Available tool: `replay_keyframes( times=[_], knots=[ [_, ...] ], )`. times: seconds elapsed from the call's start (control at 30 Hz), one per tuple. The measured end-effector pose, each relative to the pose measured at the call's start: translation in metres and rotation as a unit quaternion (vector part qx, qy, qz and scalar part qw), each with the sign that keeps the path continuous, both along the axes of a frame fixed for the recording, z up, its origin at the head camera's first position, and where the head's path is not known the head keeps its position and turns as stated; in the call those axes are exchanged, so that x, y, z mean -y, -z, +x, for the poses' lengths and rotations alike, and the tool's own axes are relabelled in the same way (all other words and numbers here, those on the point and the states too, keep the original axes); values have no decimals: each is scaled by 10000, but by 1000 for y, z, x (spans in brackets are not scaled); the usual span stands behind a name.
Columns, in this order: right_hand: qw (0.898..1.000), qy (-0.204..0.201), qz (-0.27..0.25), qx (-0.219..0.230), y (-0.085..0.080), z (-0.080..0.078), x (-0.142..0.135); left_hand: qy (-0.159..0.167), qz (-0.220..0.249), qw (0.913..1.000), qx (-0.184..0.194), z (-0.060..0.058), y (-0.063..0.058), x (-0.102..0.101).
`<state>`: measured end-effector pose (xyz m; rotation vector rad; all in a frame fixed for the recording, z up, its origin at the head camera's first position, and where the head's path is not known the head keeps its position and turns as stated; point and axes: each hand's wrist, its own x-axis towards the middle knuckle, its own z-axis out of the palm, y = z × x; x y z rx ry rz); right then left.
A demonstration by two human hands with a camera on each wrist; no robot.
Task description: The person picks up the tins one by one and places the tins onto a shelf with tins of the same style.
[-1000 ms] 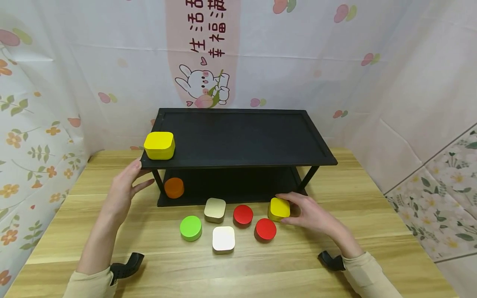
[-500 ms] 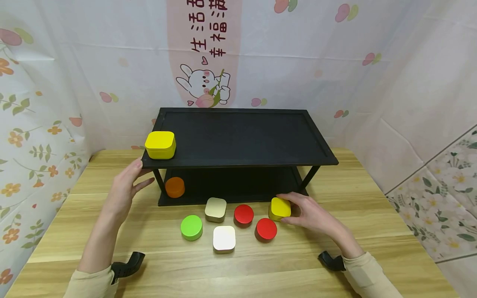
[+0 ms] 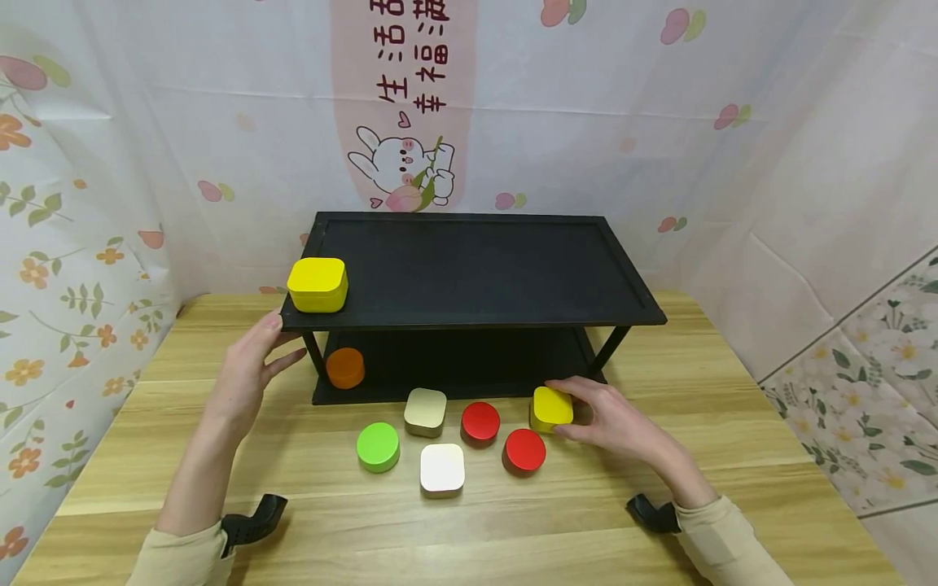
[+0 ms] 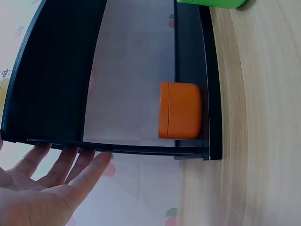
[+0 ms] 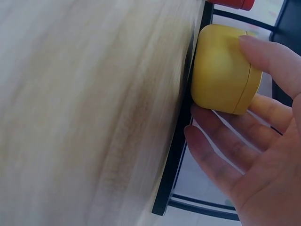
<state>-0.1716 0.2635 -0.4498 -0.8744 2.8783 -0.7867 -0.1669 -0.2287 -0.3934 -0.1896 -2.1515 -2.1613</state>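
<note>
A black two-tier rack stands on the table. My left hand is at its left end, fingers fairly straight; in the left wrist view the fingertips touch the rack's end frame. My right hand pinches a small yellow rounded-square box between thumb and fingers, at the rack's front edge. A lid seam shows on this box in the right wrist view. Another yellow box sits on the top tier's left corner. Below it, an orange box rests on the lower tier.
Before the rack on the wooden table lie a green round box, a cream square box, a white square box and two red round boxes, one nearer the rack. A printed curtain hangs behind and at the sides.
</note>
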Motion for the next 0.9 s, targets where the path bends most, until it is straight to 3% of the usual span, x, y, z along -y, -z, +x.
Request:
replay_keyframes(
  times=[0.9],
  knots=[
    [9988, -14, -139, -459, -14, 6, 4, -78, 62, 9999, -122, -1, 2, -1]
  ],
)
